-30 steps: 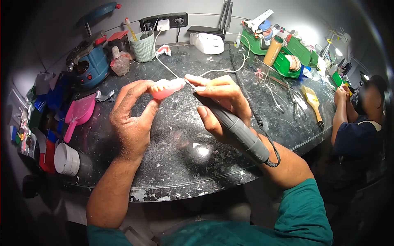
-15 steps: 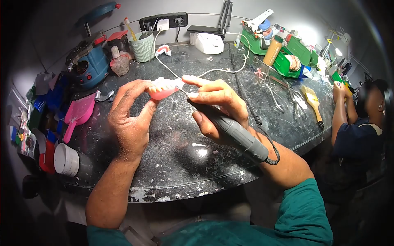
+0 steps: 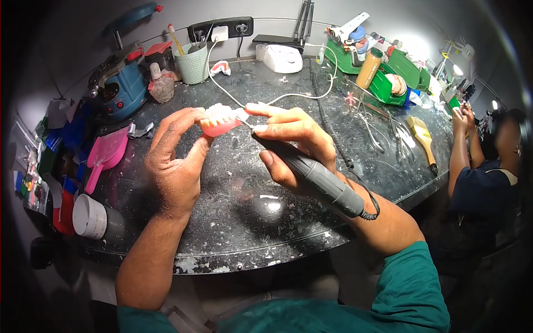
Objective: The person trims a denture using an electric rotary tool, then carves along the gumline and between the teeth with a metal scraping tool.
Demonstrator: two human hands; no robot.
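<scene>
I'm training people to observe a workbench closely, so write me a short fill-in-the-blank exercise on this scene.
The left hand holds a toothed piece with a ____ base.
Of that piece and the handpiece, the right hand holds the ____.
Of the dustpan and the brush, the one nearer the left hand is the ____.
Missing words: pink; handpiece; dustpan.

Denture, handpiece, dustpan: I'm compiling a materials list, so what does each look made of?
Denture: probably acrylic; its pink base looks smooth.
Handpiece: matte dark casing, likely plastic, though coated metal is possible.
Dustpan: apparently plastic; uniform bright pink with a slight sheen.
</scene>
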